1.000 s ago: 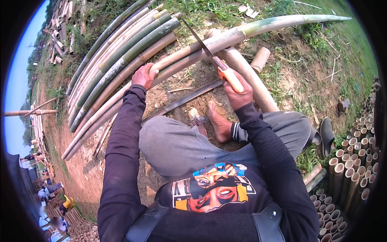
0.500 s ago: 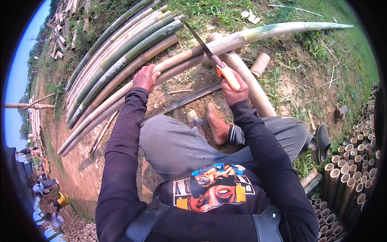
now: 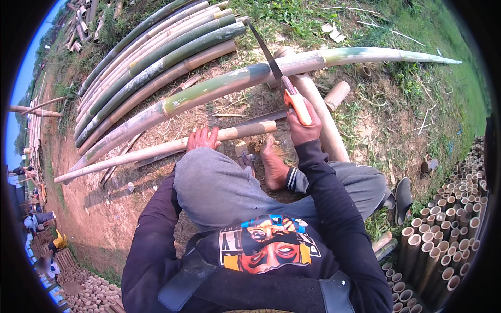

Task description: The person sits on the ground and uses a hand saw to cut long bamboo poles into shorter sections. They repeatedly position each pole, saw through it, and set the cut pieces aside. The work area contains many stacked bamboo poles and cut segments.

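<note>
My left hand [image 3: 203, 138] is closed around a slim pale bamboo pole [image 3: 248, 130], whose cut end points right, in front of my shins. My right hand [image 3: 304, 122] grips a handsaw [image 3: 296, 104] by its orange handle, the dark blade angled away and to the left. That blade crosses a thick green-and-white bamboo pole [image 3: 209, 91] in view; whether it touches cannot be made out. The thick pole stretches from lower left to far right, over a pale bamboo log [image 3: 326, 117].
Several bamboo poles [image 3: 167, 62] lie side by side at the far left. A short bamboo piece [image 3: 337, 95] rests past the log. My bare foot [image 3: 274, 167] is between the poles and my body. Stacked cut bamboo tubes [image 3: 443, 229] stand at lower right, near a sandal [image 3: 403, 198].
My left hand has drawn the slim pole toward my body, away from the thick pole, and its cut end now shows. My right hand still holds the saw in nearly the same place.
</note>
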Tool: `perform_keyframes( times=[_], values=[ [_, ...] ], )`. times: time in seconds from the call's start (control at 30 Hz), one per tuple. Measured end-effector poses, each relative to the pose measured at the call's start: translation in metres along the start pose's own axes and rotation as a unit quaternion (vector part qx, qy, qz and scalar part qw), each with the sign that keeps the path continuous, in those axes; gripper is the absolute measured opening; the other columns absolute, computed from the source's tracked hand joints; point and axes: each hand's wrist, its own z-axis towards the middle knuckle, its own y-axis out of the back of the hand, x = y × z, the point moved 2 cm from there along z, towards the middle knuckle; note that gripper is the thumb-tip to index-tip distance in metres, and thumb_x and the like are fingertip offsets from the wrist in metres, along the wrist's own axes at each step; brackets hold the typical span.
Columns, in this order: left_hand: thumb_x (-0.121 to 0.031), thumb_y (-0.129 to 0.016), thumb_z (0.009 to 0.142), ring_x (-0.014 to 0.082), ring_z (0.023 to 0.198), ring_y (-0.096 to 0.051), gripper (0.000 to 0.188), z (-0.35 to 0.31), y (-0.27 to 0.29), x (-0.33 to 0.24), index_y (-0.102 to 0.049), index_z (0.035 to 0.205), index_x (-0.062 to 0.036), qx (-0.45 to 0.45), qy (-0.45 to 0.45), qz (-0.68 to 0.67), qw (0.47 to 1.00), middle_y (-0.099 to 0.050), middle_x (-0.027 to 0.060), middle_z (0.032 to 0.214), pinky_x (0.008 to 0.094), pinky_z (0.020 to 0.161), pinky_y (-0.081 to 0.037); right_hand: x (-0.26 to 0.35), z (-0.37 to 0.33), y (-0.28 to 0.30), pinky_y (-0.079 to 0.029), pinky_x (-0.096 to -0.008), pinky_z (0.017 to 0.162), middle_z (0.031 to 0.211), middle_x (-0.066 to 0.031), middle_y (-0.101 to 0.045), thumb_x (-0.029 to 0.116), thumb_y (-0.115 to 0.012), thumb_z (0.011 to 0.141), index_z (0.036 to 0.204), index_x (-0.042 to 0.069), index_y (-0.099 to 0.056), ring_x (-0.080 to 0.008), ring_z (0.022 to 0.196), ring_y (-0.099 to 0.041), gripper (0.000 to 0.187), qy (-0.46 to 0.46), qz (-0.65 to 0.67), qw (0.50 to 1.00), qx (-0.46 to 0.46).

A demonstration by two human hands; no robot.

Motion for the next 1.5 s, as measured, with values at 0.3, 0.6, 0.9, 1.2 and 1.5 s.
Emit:
perform_keyframes(
  times=[0.3,0.6,0.9,1.2,1.5],
  values=[
    [-0.035,-0.086,0.084,0.0305,0.129,-0.056,0.068,0.025,0.035,0.018,-0.06,0.145,-0.0205,-0.259,-0.095,-0.081,0.958,-0.06,0.0073,0.136,0.0517,0.109,-0.042,0.019,0.0,-0.003,-0.055,-0.0325,0.101,0.13,-0.0138,-0.073,0.013,-0.079,0.097,0.139,-0.005,-0.063,-0.0173,0.117,-0.069,0.048,0.029,-0.048,0.998,0.014],
    [-0.049,-0.095,0.066,0.0356,0.13,-0.063,0.102,0.103,0.115,0.107,-0.051,0.151,-0.0155,0.051,0.105,-0.016,0.993,-0.067,0.0158,0.137,0.0528,0.11,-0.049,0.026,0.008,-0.006,-0.057,-0.0322,0.097,0.129,-0.0154,-0.073,0.02,-0.076,0.102,0.142,-0.004,-0.062,-0.017,0.115,-0.069,0.049,-0.025,-0.071,0.997,0.022],
    [-0.045,-0.092,0.07,0.0387,0.109,-0.073,0.076,0.096,0.115,0.105,-0.06,0.13,-0.0105,-0.006,0.075,-0.026,0.997,-0.074,0.0181,0.118,0.0503,0.095,-0.058,0.079,-0.091,0.059,-0.058,-0.0345,0.099,0.14,-0.0195,-0.066,0.018,-0.071,0.105,0.149,-0.009,-0.051,-0.0229,0.121,-0.069,0.055,-0.067,0.007,0.997,0.041],
    [-0.044,-0.092,0.069,0.0365,0.112,-0.073,0.075,0.095,0.118,0.098,-0.061,0.131,-0.0132,0.018,0.107,-0.019,0.994,-0.075,0.0161,0.12,0.0489,0.096,-0.058,0.025,0.022,-0.025,-0.057,-0.0301,0.089,0.119,-0.0114,-0.075,0.013,-0.073,0.104,0.135,-0.004,-0.066,-0.0125,0.103,-0.069,0.036,0.074,-0.107,0.991,0.017],
    [-0.043,-0.091,0.07,0.0375,0.112,-0.073,0.076,0.095,0.112,0.102,-0.06,0.133,-0.0125,-0.011,0.09,-0.016,0.996,-0.074,0.0174,0.123,0.0498,0.096,-0.058,0.079,-0.118,0.081,-0.058,-0.0314,0.095,0.133,-0.0187,-0.069,0.016,-0.069,0.106,0.147,-0.011,-0.052,-0.0205,0.117,-0.068,0.052,-0.026,-0.002,0.998,0.055]
  ],
)
